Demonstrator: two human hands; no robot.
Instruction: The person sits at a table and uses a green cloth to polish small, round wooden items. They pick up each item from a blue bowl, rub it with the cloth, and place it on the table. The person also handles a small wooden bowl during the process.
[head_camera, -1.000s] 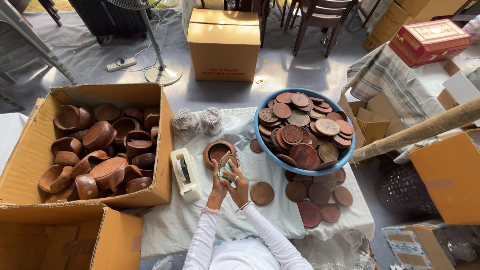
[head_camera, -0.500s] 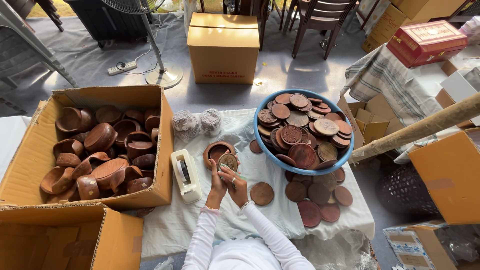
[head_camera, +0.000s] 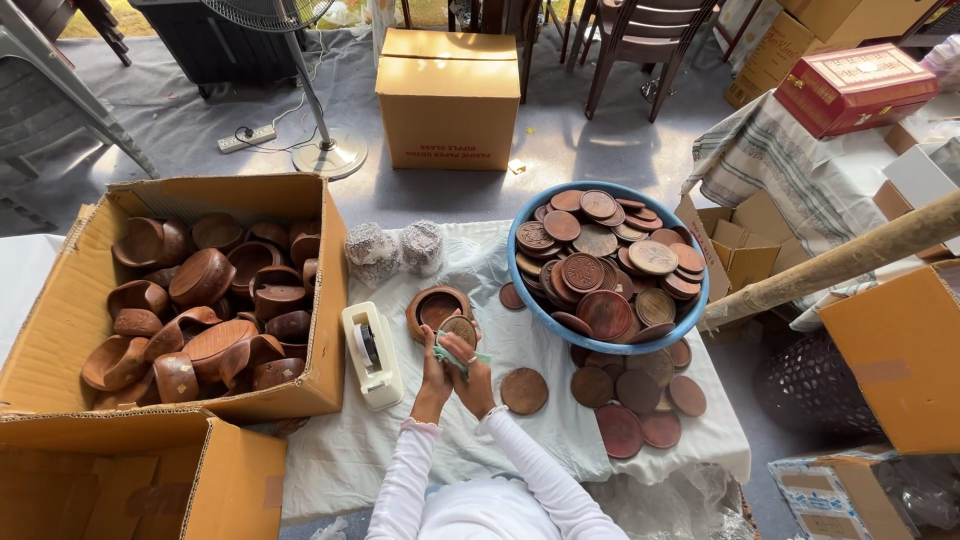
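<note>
Both my hands meet over the white cloth at the table's middle. My left hand (head_camera: 435, 378) holds a small round wooden lid (head_camera: 461, 328) upright against a green cloth (head_camera: 455, 354). My right hand (head_camera: 473, 384) presses that cloth onto the lid. Just beyond them stands a round wooden bowl (head_camera: 433, 306), open side up. One flat wooden lid (head_camera: 524, 390) lies on the cloth to the right of my hands.
A blue basin (head_camera: 690, 318) is heaped with carved wooden lids, and more lids (head_camera: 634, 400) lie below it. The open cardboard box (head_camera: 60, 310) on the left holds several wooden bowls. A white tape dispenser (head_camera: 372, 354) and two wrapped bundles (head_camera: 394, 250) sit near.
My hands have shifted slightly toward the bowl, turning the lid in the green cloth. Everything else is unmoved.
</note>
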